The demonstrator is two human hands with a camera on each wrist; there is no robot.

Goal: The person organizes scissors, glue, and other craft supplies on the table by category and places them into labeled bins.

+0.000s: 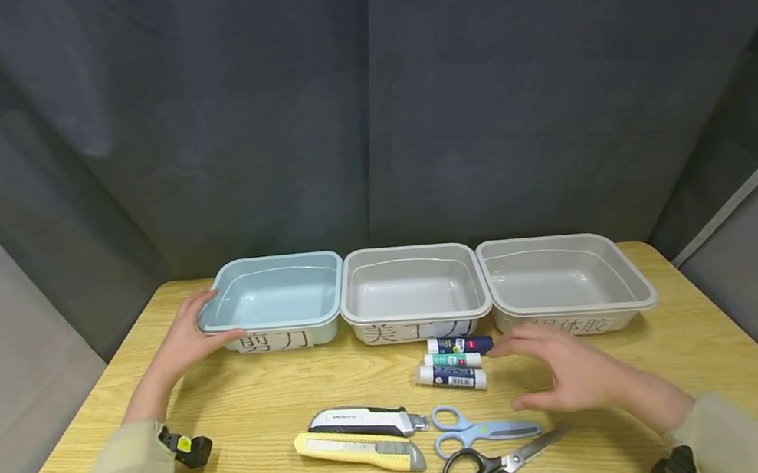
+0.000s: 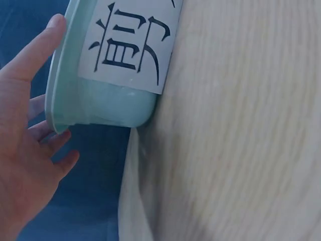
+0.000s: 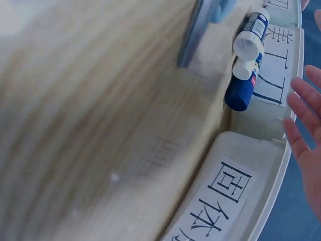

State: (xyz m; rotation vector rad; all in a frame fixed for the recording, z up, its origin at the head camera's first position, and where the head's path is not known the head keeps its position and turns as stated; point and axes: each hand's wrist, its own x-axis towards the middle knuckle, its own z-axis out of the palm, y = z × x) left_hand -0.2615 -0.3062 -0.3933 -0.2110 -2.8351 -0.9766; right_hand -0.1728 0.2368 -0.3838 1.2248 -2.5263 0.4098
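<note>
My left hand (image 1: 190, 335) is at the left front corner of a light blue bin (image 1: 277, 327), thumb along its front rim and fingers by its left side. In the left wrist view the thumb tip meets the rim of this bin (image 2: 120, 108); the fingers look loose. My right hand (image 1: 566, 367) hovers over the table with its fingers apart, nothing in them. Just left of its fingertips lie a dark blue glue stick (image 1: 460, 346), a green-and-white glue stick (image 1: 452, 360) and a white-capped glue stick (image 1: 451, 377).
A middle grey bin (image 1: 418, 319) and a right grey bin (image 1: 570, 310) stand beside the blue one, all labelled. Nearer lie a white-and-black utility knife (image 1: 364, 421), a yellow utility knife (image 1: 360, 450), blue scissors (image 1: 486, 431) and black-handled scissors (image 1: 503, 464). A dark curtain (image 1: 366, 114) hangs behind.
</note>
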